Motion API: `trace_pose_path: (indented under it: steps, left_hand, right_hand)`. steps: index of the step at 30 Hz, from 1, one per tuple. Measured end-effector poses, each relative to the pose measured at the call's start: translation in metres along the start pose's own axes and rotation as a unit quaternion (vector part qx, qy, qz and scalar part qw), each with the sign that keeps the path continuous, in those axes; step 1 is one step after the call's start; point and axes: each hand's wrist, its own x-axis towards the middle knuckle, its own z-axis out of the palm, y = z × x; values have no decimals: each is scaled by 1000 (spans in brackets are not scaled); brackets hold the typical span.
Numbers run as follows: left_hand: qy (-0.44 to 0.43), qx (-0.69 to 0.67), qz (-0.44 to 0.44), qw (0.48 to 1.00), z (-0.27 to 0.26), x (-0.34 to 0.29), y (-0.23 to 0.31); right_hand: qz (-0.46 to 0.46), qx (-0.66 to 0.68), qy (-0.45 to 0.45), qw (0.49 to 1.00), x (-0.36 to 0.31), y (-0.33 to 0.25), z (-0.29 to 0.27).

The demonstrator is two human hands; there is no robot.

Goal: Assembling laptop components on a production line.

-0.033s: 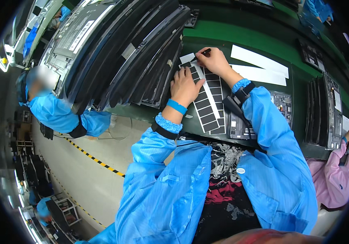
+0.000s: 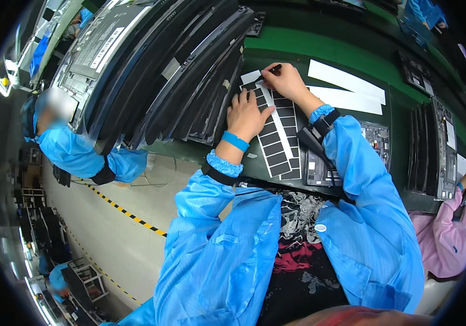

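Observation:
My left hand [image 2: 245, 117] lies with its fingers spread on a sheet of black rectangular stickers [image 2: 274, 148], which has a white backing. A second, similar sticker sheet [image 2: 295, 146] lies partly beneath it to the right. My right hand [image 2: 284, 82] pinches a slim black pen-like tool [image 2: 276, 69]. The tool's lower end points down and left, by a small white piece [image 2: 251, 77] at the sheet's far end. Whether its tip touches anything is too small to tell. A narrow white strip [image 2: 281, 126] runs lengthwise along the sheets.
Tall stacked dark laptop parts [image 2: 189, 70] lean close on my left. Blank white strips [image 2: 347, 100] lie beyond my right forearm, and an opened laptop base [image 2: 375, 142] sits beside it. More laptop parts [image 2: 431, 146] stand farther right. Co-workers sit at left and right.

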Motion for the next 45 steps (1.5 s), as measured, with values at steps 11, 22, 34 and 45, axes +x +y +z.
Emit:
trace_pose_path:
  steps: [11,22,34,45]
  left_hand:
    - [-57,-11,13,998,-16,8,0]
    - [-51,7,33,998,-14,17,-4]
    - [-67,17,23,997,-12,21,-7]
    - [-93,54,34,994,-10,25,-5]
  right_hand:
    - [-2,-34,-11,999,-11,-11,-5]
    - [30,18,-13,999,-9,-5,-5]
    - [-11,-26,-1,1000,-10,-10,-3]
    - [-19,137,15,990,-15,1,-12]
